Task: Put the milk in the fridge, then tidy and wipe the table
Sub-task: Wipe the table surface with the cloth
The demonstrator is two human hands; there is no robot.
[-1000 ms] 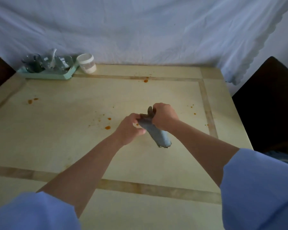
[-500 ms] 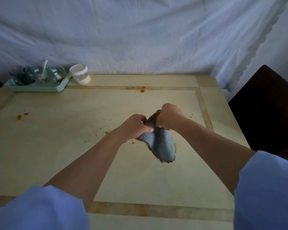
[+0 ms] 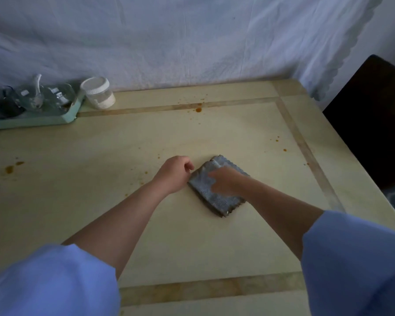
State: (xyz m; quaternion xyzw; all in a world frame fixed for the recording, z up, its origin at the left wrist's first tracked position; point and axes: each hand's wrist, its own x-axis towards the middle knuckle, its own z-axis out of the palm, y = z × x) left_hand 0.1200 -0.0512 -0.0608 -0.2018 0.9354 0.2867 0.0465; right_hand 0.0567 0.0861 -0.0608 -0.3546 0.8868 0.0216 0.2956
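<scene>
A folded grey-blue cloth [image 3: 214, 195] lies flat on the pale yellow table [image 3: 100, 156], near its middle. My right hand [image 3: 226, 181] rests on top of the cloth with its fingers spread; it is blurred. My left hand [image 3: 175, 173] sits just left of the cloth with its fingers loosely curled and holds nothing. Orange-brown stains dot the table: one at the far middle [image 3: 198, 109], one at the left [image 3: 9, 168], smaller specks at the right [image 3: 284, 149]. No milk is in view.
A mint-green tray [image 3: 32, 120] with glass bowls and a white spoon stands at the far left. A clear jar with a white lid [image 3: 98, 93] stands beside it. A white sheet hangs behind the table. A dark chair [image 3: 369, 115] stands at the right.
Both hands gripped the bunched cloth above the table before. Now the cloth lies folded flat on the table, my right hand on it and my left hand off it.
</scene>
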